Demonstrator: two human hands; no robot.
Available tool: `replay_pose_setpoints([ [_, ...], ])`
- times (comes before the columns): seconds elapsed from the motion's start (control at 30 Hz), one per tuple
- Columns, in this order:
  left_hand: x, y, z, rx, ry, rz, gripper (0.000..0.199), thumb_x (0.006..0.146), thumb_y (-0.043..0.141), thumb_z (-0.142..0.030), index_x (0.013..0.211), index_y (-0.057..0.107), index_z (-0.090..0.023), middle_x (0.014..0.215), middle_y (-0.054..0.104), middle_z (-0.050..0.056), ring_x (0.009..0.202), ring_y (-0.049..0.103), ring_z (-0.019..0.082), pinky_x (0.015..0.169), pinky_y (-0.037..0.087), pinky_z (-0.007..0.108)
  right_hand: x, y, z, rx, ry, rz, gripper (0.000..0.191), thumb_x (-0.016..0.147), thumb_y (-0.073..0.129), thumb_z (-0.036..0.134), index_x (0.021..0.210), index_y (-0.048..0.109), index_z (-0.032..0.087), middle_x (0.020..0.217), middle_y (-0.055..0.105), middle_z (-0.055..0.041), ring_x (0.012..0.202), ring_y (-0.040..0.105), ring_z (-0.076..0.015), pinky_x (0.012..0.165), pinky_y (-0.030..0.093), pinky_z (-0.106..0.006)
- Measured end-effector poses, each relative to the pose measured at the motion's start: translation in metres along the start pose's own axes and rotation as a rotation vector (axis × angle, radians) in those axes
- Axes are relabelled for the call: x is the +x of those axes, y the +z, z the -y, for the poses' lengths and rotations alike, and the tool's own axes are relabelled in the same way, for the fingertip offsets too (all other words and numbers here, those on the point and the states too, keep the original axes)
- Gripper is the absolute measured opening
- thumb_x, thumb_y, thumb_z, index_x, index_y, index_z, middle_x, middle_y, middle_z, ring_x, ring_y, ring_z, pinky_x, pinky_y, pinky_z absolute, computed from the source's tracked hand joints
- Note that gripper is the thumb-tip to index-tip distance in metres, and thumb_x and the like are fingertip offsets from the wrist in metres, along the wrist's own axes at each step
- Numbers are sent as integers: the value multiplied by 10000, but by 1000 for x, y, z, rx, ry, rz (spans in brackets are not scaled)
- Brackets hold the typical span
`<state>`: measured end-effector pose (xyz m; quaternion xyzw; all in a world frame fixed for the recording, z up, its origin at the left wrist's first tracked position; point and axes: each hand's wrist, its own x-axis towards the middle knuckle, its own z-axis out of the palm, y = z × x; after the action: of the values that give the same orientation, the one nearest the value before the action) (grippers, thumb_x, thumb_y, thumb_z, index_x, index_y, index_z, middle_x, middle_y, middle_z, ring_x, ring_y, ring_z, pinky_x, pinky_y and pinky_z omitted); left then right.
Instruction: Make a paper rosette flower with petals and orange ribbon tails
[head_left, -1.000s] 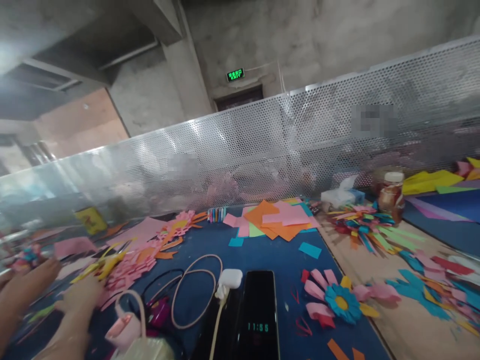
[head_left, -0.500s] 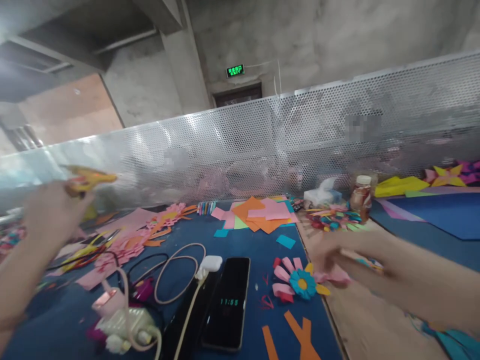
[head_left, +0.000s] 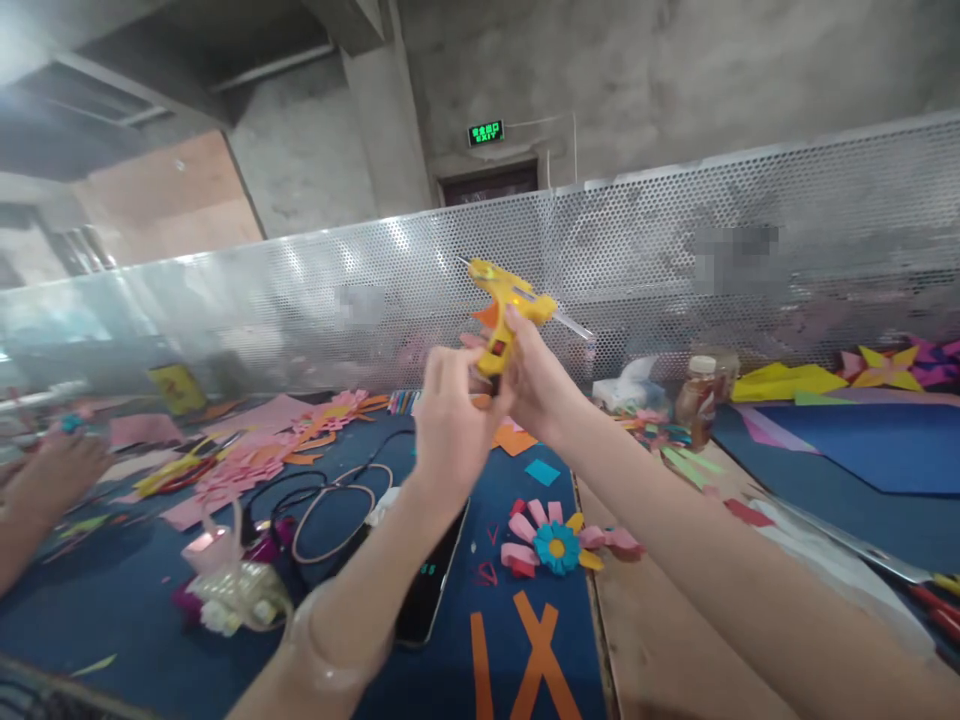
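Observation:
A yellow hot glue gun (head_left: 517, 292) is held up in front of me, its nozzle pointing up and left and a clear glue stick jutting from its back. My right hand (head_left: 538, 372) is wrapped round its handle from the right. My left hand (head_left: 454, 415) closes on the bottom of the handle, near a small red switch; its fingertips are partly hidden. Below my forearms lies a paper flower (head_left: 556, 546) with a blue centre and pink, red and yellow loops. Crossed orange paper strips (head_left: 538, 650) lie nearer to me.
A phone (head_left: 435, 590) and a white power strip (head_left: 240, 595) with tangled cables lie at left of centre. Another person's hand (head_left: 56, 480) is at the far left. Pink paper flowers, a bottle (head_left: 697, 400), tissues (head_left: 628, 385) and scissors (head_left: 862, 545) surround the work area.
The glue gun has moved from the far left to the centre. My right hand has left the paper flower and risen to the glue gun, where both my hands now meet.

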<state>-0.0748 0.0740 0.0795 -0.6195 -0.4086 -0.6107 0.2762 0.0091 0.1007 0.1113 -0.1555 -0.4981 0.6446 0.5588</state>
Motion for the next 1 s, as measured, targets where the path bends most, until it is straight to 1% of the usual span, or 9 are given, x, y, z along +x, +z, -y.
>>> replay_pose_setpoints([
  [0.13,-18,7,-10,-326,-217,231,222,779,569,-289,970,495,-201,922,579,52,790,614,159,567,522,240,-4,-13,2,97,-122,-106,182,789,520,356,883,515,200,965,646,-50,952,589,-161,748,501,-272],
  [0.27,-24,15,21,-533,-412,781,322,925,189,-313,1031,466,-187,971,623,85,695,654,137,516,529,251,-18,-35,4,89,-272,-298,156,743,555,301,854,500,206,845,656,-3,660,625,-129,573,487,-232],
  [0.33,-34,24,38,-452,-318,1066,249,895,310,-270,1041,489,-175,1008,622,90,695,659,141,476,511,225,-30,-43,5,64,-261,-370,159,727,571,308,839,513,210,769,648,25,513,578,-100,475,442,-206],
  [0.4,-49,35,49,-431,-234,1206,177,791,518,-224,950,578,-173,896,667,50,596,648,140,460,494,221,-46,-48,6,17,-185,-391,179,722,587,335,848,538,217,658,622,42,448,535,-95,403,388,-196],
  [0.5,-74,49,52,-399,-69,1330,217,619,690,-136,826,661,-194,861,694,24,770,646,183,674,498,252,-72,-52,5,-70,-72,-399,230,728,596,401,864,560,219,493,536,59,394,481,-97,349,328,-188],
  [0.6,-89,57,48,-371,56,1359,159,626,692,-130,764,686,-210,893,697,21,876,620,196,769,458,246,-91,-58,4,-123,31,-412,281,743,562,480,846,543,219,458,511,63,322,415,-91,302,282,-189],
  [0.73,-87,55,50,-339,110,1306,79,668,668,-146,706,681,-213,792,705,-5,765,635,157,708,456,205,-97,-67,7,-345,57,-444,275,748,547,482,783,529,209,438,520,57,307,434,-102,325,345,-207],
  [0.83,-72,43,54,-281,63,1152,59,741,621,-213,770,671,-204,767,699,-1,706,632,147,669,463,218,-91,-74,7,-539,-2,-451,259,757,548,444,693,495,199,404,508,59,319,442,-92,384,385,-199],
  [1.0,-47,18,63,-116,-13,784,133,820,525,-230,865,643,-187,841,666,42,771,602,174,715,465,302,-84,-84,-5,-784,99,-363,278,757,531,454,649,464,206,350,455,64,308,416,-113,352,349,-222],
])
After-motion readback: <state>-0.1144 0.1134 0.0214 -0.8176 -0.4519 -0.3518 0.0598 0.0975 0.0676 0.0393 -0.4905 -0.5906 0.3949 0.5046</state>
